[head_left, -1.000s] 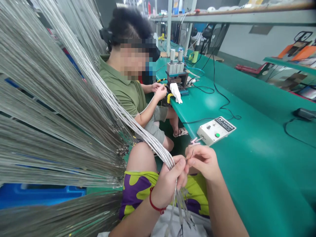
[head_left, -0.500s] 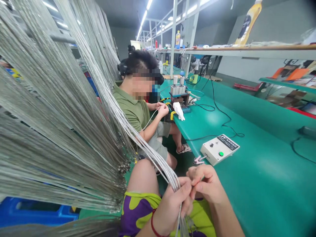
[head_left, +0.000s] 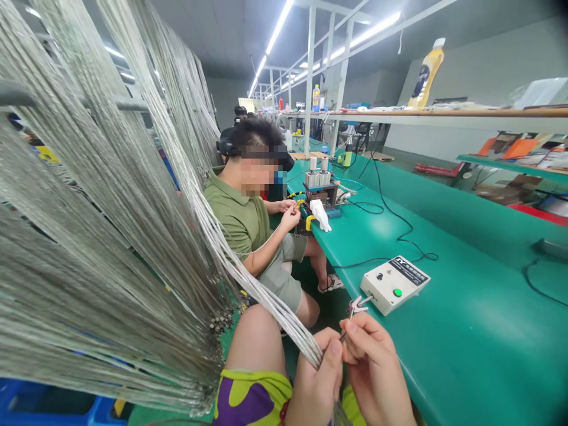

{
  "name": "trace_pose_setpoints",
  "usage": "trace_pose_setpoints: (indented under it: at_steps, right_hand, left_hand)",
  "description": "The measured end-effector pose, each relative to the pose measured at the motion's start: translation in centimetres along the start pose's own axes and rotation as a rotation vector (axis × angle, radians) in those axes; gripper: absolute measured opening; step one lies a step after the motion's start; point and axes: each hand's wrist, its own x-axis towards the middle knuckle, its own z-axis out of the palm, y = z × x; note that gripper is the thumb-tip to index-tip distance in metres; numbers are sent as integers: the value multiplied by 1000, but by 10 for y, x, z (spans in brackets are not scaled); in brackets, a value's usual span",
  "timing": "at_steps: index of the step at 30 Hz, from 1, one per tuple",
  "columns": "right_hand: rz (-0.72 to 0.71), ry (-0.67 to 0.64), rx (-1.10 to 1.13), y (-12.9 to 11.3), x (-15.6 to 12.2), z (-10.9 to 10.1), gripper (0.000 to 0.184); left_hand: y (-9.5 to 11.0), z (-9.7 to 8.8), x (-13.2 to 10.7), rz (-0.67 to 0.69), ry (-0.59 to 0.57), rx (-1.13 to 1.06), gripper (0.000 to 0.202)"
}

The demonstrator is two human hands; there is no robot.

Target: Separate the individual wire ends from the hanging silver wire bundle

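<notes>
My left hand [head_left: 317, 378] is closed around a bundle of thin silvery cables [head_left: 266, 299] that slants down from the upper left across my knee. My right hand [head_left: 373, 364] sits just to its right, fingers pinched on the tip of one single cable [head_left: 344, 335] from that bundle. Both hands hover at the front edge of the green table [head_left: 465, 331], low in the view. A white control box [head_left: 394, 284] with a green button lies on the table just beyond my right hand, with a small clip sticking out of its left side.
Hanging curtains of silvery cables [head_left: 102, 225] fill the left. A seated co-worker in a green shirt [head_left: 242, 216] handles a cable at a small press machine [head_left: 320, 192] farther along the table. Black cords [head_left: 399, 228] trail over the table. A shelf above carries bottles [head_left: 425, 74].
The view has tilted upward, so my hands have sunk toward the bottom edge. My right hand has closed in against the left and now pinches one cable tip.
</notes>
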Motion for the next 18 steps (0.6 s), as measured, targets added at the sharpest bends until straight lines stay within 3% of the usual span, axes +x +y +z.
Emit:
trace_pose_setpoints:
  at_steps: [2, 5, 7, 8, 10, 13, 16, 18]
  right_hand:
    - [-177, 21, -172, 1, -1, -5, 28]
    - [-727, 62, -619, 6, -3, -19, 7]
    - [-1010, 50, -806, 10, -6, -26, 31]
    - [-1072, 53, -841, 12, -7, -27, 37]
    - [-1043, 86, -824, 12, -9, -24, 31]
    - [-778, 178, -591, 9, -11, -10, 3]
    - [-476, 174, -333, 5, -12, 2, 19]
    - [-502, 151, -328, 4, -13, 3, 18]
  left_hand:
    - [2, 0, 0, 0, 21, -7, 55]
    - [4, 0, -2, -34, 26, -54, 55]
    - [5, 2, -4, -63, 0, -77, 57]
    - [5, 2, -5, -71, -11, -88, 58]
    - [4, 4, -7, -73, -20, -102, 59]
    - [2, 6, -7, -72, -22, -103, 57]
    - [0, 6, -6, -58, -16, -87, 56]
    - [-2, 4, -7, -48, -14, -81, 55]
